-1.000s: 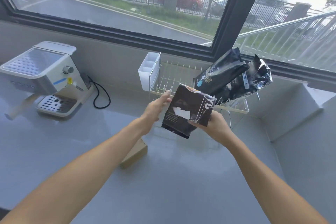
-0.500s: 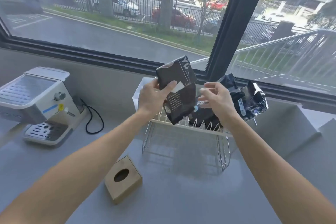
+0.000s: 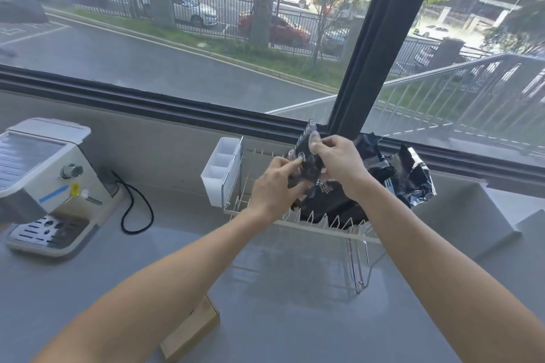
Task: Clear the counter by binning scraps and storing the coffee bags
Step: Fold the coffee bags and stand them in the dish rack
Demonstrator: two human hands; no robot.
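Both hands, L (image 3: pixel 275 186) & R (image 3: pixel 336 162), pinch 1 glossy dark coffee bag (image 3: pixel 306 156) over wire rack (image 3: pixel 324 224); crinkled foil bags (image 3: pixel 413 180) behind.

Espresso machine (image 3: pixel 44 186), cardboard box (image 3: pixel 191 330)

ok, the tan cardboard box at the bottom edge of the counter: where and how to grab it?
Likely from above, thumb and fingers pinching the two long side faces of the tan cardboard box. It lies flat on the grey counter, with open space either side. The left forearm covers its far end, so grip the near, visible half. Both hands are busy at the wire rack.
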